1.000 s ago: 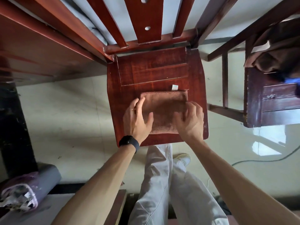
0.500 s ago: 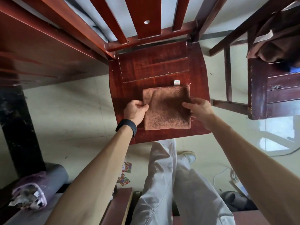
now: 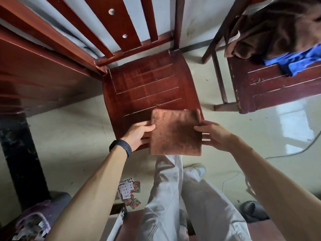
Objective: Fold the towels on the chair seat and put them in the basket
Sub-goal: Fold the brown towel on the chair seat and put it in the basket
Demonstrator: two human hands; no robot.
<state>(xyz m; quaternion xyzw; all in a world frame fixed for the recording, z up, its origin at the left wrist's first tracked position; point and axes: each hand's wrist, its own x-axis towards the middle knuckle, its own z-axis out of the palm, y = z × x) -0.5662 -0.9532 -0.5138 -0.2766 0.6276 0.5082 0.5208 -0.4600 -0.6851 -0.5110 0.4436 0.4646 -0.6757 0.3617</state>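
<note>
head view: one folded brown towel (image 3: 175, 134), left hand (image 3: 139, 134) and right hand (image 3: 214, 136) each pinching a side edge, over one chair seat (image 3: 147, 87).

A lived-in room in a home.
A wooden chair (image 3: 147, 87) and a second chair (image 3: 278, 87) stand on a pale, glossy tiled floor (image 3: 69, 133) by a plain wall (image 3: 196, 18). Playing cards (image 3: 129, 192) lie scattered and a cable (image 3: 295, 152) trails across the floor. Heaped towels (image 3: 278, 28) sit on the second chair's seat.
</note>
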